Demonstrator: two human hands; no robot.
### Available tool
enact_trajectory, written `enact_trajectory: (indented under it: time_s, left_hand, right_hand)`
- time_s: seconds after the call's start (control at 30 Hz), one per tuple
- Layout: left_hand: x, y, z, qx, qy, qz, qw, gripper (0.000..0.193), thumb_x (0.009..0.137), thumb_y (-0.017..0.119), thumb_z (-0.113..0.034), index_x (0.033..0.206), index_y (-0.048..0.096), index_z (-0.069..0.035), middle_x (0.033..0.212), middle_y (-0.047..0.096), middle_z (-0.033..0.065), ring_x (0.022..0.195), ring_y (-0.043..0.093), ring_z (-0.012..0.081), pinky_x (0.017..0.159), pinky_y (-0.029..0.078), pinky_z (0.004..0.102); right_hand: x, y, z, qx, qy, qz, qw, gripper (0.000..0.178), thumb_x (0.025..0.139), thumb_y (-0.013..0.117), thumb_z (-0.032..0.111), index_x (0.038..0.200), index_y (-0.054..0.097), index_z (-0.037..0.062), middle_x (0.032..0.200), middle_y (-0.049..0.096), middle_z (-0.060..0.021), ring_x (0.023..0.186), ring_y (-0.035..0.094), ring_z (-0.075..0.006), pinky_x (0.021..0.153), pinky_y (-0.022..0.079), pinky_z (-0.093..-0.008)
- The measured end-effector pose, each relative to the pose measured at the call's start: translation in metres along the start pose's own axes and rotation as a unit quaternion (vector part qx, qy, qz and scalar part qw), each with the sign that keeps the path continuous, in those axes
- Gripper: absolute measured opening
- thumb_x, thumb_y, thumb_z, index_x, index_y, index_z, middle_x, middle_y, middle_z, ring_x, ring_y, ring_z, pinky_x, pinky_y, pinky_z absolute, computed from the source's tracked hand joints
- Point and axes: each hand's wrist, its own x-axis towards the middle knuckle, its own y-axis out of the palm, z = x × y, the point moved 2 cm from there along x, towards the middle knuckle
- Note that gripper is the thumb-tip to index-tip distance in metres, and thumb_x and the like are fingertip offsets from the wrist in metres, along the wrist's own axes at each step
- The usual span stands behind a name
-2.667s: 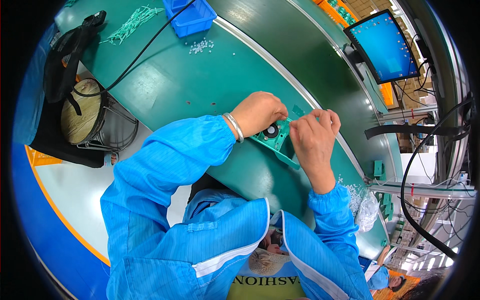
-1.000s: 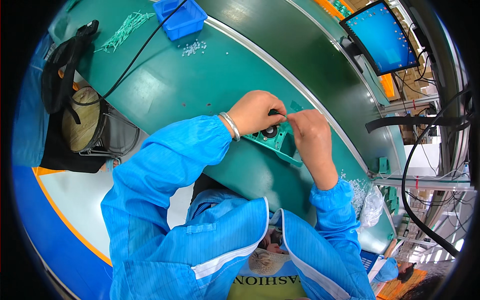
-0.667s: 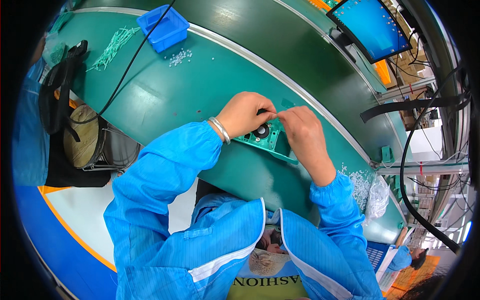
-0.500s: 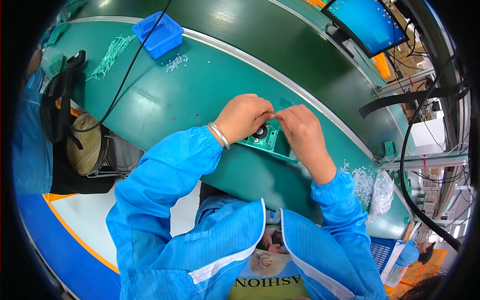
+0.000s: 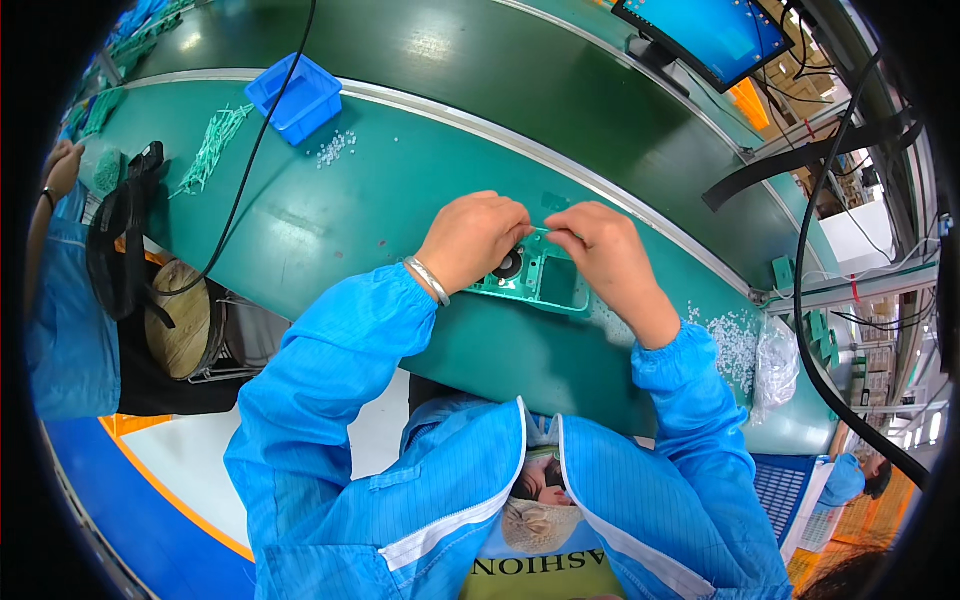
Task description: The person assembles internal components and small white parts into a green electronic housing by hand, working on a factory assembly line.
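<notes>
A green plastic housing (image 5: 545,297) lies on the green workbench in front of me. It has a round black part with a pale rim (image 5: 510,265) in its left half and a rectangular opening on the right. My left hand (image 5: 474,240) is over the housing's left end, thumb and fingers pinched at its far edge. Whatever sits in that pinch is too small or hidden to name. Close to the far right corner, my right hand (image 5: 605,255) also has its fingertips pressed together, their content unclear. A small gap separates the two hands.
Small clear pieces (image 5: 735,345) are scattered at the right beside a clear plastic bag (image 5: 776,365). A blue bin (image 5: 296,98), more clear bits (image 5: 336,149) and thin green strips (image 5: 214,148) lie far left. A black cable (image 5: 248,185) hangs across. Another person's hand (image 5: 65,168) shows at left.
My fingertips, close together before, have come apart, the left hand shifting slightly left. More of the housing's rectangular opening shows now. The whole view has also shifted a little.
</notes>
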Motion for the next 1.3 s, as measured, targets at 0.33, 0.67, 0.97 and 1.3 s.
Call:
enact_trajectory:
  time_s: [0.33, 0.67, 0.97, 1.3]
  left_hand:
    - [0.001, 0.0, 0.001, -0.022, 0.004, -0.005, 1.0, 0.007, 0.088, 0.073, -0.011, 0.087, 0.068, -0.006, 0.079, 0.067, 0.01, 0.078, 0.064, 0.0317, 0.069, 0.051, 0.0439]
    - [0.0, -0.001, 0.001, -0.022, -0.003, -0.002, 1.0, 0.007, 0.088, 0.072, -0.01, 0.087, 0.068, -0.006, 0.079, 0.067, 0.0102, 0.077, 0.063, 0.032, 0.069, 0.05, 0.0444]
    - [0.001, 0.001, 0.003, -0.031, -0.018, 0.005, 0.999, 0.01, 0.089, 0.072, -0.015, 0.085, 0.066, -0.008, 0.077, 0.066, 0.01, 0.078, 0.063, 0.0329, 0.07, 0.05, 0.0458]
    - [0.001, 0.002, 0.005, -0.054, -0.005, 0.007, 0.999, 0.012, 0.089, 0.072, -0.015, 0.083, 0.064, -0.008, 0.077, 0.063, 0.0098, 0.081, 0.062, 0.0325, 0.072, 0.05, 0.0457]
  right_hand:
    - [-0.002, -0.008, 0.0, -0.073, -0.025, -0.019, 0.997, 0.007, 0.082, 0.076, 0.01, 0.083, 0.071, 0.0059, 0.083, 0.07, -0.0069, 0.082, 0.066, -0.0286, 0.075, 0.052, -0.0418]
    - [-0.006, -0.009, 0.011, -0.171, -0.141, -0.067, 0.973, 0.008, 0.077, 0.071, 0.003, 0.08, 0.064, 0.0055, 0.083, 0.068, -0.0087, 0.086, 0.069, -0.0277, 0.075, 0.052, -0.0399]
    - [-0.011, -0.004, 0.009, -0.17, -0.127, -0.071, 0.975, 0.006, 0.081, 0.07, 0.005, 0.082, 0.064, 0.0047, 0.087, 0.071, -0.0088, 0.086, 0.071, -0.0269, 0.073, 0.053, -0.0395]
    - [-0.014, -0.002, 0.007, -0.116, -0.049, -0.043, 0.991, 0.006, 0.084, 0.071, 0.005, 0.085, 0.066, 0.0054, 0.08, 0.067, -0.0085, 0.072, 0.064, -0.0293, 0.068, 0.049, -0.0401]
